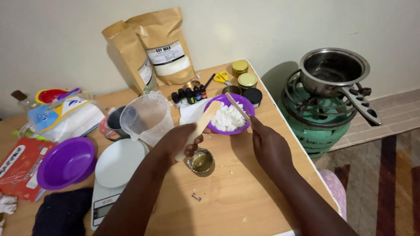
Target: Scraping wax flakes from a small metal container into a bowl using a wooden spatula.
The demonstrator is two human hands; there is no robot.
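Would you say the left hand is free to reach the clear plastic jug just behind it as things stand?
Probably not at once: the left hand is closed around a flat wooden stick. The clear plastic jug stands close beside it with nothing between, so the path itself looks open.

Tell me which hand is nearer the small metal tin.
Left. The left hand sits right above the small metal tin, fingers touching it; the right hand lies off to its right.

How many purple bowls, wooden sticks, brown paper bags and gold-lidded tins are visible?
Purple bowls: 2
Wooden sticks: 2, one in the left hand, one in the right hand
Brown paper bags: 2
Gold-lidded tins: 2
Total: 8
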